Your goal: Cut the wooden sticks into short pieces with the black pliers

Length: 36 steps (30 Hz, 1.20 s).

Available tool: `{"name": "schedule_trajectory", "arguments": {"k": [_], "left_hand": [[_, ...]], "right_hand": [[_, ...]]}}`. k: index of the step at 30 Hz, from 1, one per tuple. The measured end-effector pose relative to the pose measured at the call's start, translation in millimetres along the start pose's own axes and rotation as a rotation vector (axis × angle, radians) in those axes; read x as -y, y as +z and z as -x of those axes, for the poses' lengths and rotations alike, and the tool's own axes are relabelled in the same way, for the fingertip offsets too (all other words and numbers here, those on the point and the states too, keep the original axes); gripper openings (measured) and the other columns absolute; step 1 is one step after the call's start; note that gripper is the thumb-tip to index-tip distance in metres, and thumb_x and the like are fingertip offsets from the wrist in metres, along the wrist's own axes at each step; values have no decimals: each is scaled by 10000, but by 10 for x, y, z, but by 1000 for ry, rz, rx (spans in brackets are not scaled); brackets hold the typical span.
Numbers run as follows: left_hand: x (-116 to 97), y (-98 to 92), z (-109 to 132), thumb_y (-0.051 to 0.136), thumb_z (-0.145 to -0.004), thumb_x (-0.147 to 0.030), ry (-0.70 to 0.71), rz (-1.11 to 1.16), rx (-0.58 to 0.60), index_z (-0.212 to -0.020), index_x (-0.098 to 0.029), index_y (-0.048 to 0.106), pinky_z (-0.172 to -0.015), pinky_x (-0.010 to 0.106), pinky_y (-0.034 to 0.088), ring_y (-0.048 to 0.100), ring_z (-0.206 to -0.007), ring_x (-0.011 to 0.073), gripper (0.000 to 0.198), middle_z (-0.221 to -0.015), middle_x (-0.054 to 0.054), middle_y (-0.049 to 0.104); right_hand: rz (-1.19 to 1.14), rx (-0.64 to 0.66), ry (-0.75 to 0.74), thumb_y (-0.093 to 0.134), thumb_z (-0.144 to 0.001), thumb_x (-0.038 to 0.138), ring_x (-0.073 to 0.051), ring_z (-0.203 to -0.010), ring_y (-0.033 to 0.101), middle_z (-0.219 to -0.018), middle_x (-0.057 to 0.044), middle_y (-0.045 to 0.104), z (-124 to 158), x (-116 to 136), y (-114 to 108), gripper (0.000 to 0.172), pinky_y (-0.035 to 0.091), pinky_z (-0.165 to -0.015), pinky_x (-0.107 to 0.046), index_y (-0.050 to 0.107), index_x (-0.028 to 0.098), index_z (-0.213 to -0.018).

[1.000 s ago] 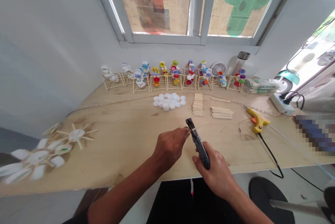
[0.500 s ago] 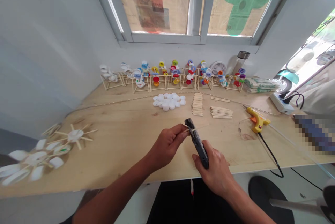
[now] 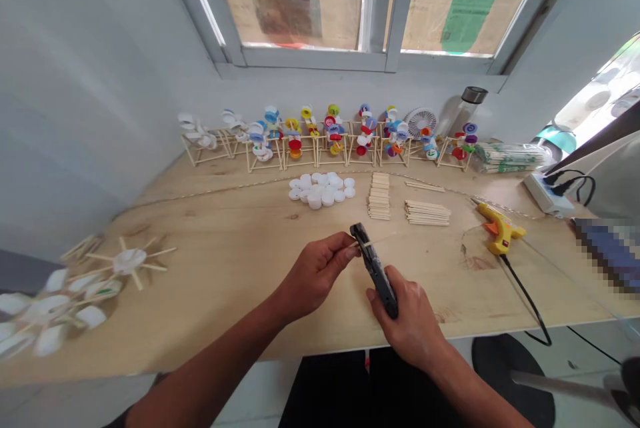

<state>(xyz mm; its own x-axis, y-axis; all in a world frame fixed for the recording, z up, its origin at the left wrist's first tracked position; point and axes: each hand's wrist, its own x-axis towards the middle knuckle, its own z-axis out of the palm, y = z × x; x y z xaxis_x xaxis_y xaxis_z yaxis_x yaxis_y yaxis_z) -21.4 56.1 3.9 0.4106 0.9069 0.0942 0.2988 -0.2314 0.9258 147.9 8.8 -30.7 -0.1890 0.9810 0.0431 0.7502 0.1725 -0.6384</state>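
Observation:
My right hand (image 3: 407, 311) is closed round the handles of a black cutter (image 3: 373, 267), its jaws pointing away from me. A thin wooden stick (image 3: 376, 241) lies across the jaws. My left hand (image 3: 317, 273) pinches the stick's left end just beside the jaws. Both hands hover over the near middle of the wooden table (image 3: 235, 248).
White bottle caps (image 3: 321, 189) and two piles of flat sticks (image 3: 379, 196) (image 3: 426, 213) lie beyond the hands. A yellow glue gun (image 3: 497, 230) with a black cord is at right. Cap-and-stick models (image 3: 330, 138) line the wall; white cap wheels (image 3: 75, 281) sit at left.
Both hands with the cutter and stick have shifted slightly toward the far side; the camera tilted a little. The grip is unchanged.

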Motion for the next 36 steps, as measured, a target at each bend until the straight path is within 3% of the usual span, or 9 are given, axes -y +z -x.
{"name": "schedule_trajectory", "arguments": {"k": [5, 11, 14, 24, 36], "left_hand": [[125, 19, -68, 334, -882, -331, 69, -225, -51, -847, -149, 547, -513, 187, 363, 410, -526, 77, 282, -605, -28, 476], [327, 169, -133, 375, -870, -210, 420, -901, -392, -1006, -138, 546, -520, 212, 362, 489, -544, 101, 230, -622, 7, 537], [390, 185, -163, 408, -852, -172, 528, -1120, -438, -999, -121, 549, -484, 226, 327, 461, -497, 103, 210, -570, -5, 499], [293, 153, -104, 427, -833, -132, 670, -1168, -446, -994, -104, 529, -470, 239, 297, 432, -465, 94, 193, -540, -23, 470], [269, 195, -50, 419, -839, -144, 630, -1248, -380, -984, -116, 525, -459, 247, 309, 449, -468, 101, 182, -569, -18, 494]], "right_hand": [[8, 24, 37, 438, -792, 327, -144, -476, 489, -517, 31, 486, -99, -42, 19, 140, 295, -496, -233, 427, 214, -711], [-86, 22, 104, 460, -786, 327, -148, -528, 526, -563, 18, 535, -161, -62, 7, 163, 326, -517, -230, 420, 211, -679], [-128, 26, 129, 483, -772, 312, -149, -560, 536, -603, 11, 563, -167, -60, -7, 136, 337, -534, -232, 447, 205, -695], [-153, 50, 130, 496, -765, 301, -158, -601, 525, -655, 8, 564, -25, 27, -117, 103, 331, -553, -240, 468, 205, -792], [-114, 49, 136, 485, -780, 302, -145, -554, 519, -593, 13, 560, 68, 18, -116, 111, 307, -524, -230, 497, 198, -745]]}}
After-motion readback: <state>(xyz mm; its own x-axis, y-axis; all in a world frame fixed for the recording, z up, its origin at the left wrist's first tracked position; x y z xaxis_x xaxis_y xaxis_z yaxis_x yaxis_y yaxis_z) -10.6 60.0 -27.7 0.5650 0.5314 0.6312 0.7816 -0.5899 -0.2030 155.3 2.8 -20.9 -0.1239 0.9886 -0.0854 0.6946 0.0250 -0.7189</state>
